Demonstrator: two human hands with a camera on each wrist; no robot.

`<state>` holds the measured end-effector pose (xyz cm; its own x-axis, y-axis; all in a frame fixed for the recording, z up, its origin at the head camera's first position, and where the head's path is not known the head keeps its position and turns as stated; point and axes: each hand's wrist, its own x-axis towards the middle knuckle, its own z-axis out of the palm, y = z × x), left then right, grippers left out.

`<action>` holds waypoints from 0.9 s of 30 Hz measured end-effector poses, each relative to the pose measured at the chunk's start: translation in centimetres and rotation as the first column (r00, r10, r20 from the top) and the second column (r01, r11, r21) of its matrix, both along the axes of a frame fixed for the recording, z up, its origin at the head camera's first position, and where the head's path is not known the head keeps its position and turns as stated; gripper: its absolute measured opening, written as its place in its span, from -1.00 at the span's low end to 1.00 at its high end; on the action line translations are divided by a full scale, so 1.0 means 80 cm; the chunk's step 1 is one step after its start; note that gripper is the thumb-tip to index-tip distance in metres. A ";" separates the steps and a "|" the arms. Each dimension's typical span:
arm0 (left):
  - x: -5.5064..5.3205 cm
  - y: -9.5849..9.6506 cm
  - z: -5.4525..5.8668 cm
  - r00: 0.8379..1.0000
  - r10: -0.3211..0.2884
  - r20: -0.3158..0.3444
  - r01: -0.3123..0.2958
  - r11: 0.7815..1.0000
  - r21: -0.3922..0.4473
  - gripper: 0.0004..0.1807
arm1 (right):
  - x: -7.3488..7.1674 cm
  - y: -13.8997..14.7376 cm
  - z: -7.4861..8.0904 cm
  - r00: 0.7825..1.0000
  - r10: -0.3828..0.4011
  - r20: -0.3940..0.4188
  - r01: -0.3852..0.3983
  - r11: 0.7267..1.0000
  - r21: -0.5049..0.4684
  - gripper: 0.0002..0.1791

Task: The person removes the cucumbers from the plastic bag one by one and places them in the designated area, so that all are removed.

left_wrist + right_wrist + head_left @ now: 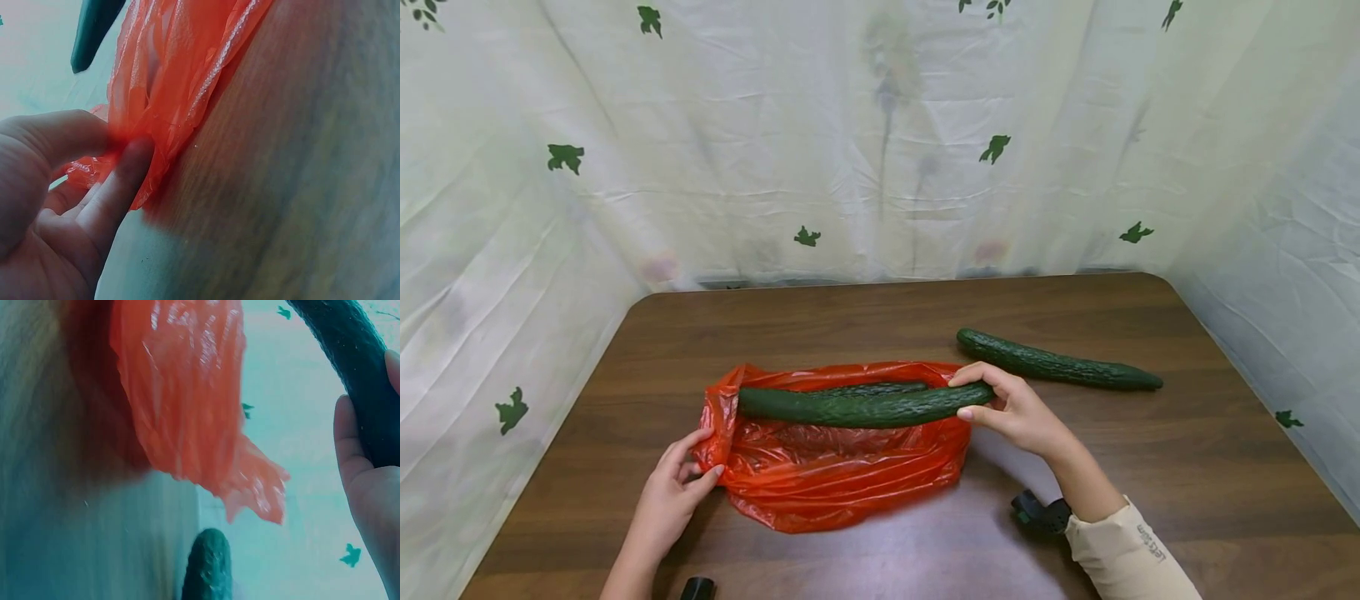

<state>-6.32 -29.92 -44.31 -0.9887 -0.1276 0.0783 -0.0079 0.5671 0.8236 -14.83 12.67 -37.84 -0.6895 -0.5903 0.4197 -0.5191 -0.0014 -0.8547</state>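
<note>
A long green cucumber [865, 409] lies lengthwise over the opening of a red plastic bag [842, 492]. My right hand [1011, 408] grips its right end between thumb and fingers; the right wrist view shows that cucumber [350, 356] raised beside the bag. At the bag's left end my left hand [673, 487] pinches the plastic, and the left wrist view shows thumb and finger on the red film [169, 81]. Inside the bag, behind the held cucumber, a second cucumber [880, 388] is partly hidden.
A third cucumber [1060, 362] lies on the brown wooden table [775, 325], behind and right of the bag. A pale curtain [820, 150] with green leaf shapes surrounds the table's back and sides. A black wrist device [1041, 512] sits by the right wrist.
</note>
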 end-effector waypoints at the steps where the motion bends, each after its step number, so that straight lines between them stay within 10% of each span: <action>1: 0.000 0.000 0.000 1.000 0.000 0.002 0.000 1.000 -0.003 -0.43 | -0.001 0.004 -0.002 1.000 0.000 -0.002 0.000 1.000 -0.012 -0.63; 27: 0.000 0.000 0.000 1.000 0.012 0.012 -0.011 0.999 -0.033 -0.43 | 0.014 0.124 -0.005 0.970 -0.238 -0.053 0.239 0.971 0.010 -0.58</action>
